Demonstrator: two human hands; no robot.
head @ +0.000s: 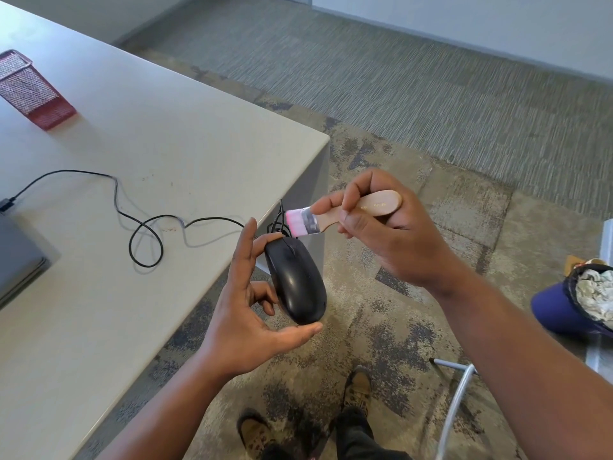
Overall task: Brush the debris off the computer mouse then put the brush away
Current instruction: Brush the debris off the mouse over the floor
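A black computer mouse point(296, 279) is held in the air just off the table's corner, pinched end to end by my left hand point(247, 307). Its black cable point(146, 227) loops back over the table. My right hand point(388, 227) grips the wooden handle of a small brush point(335, 214) with pink bristles and a silver ferrule. The bristles hover at the mouse's front end, near the scroll wheel; they are blurred.
A grey table point(139, 137) fills the left, with a red mesh holder point(30, 89) at the far left and a grey laptop point(18, 260) at the left edge. A blue bin point(564, 310) with crumpled paper stands on the carpet at right. A metal chair leg point(457, 400) is near my feet.
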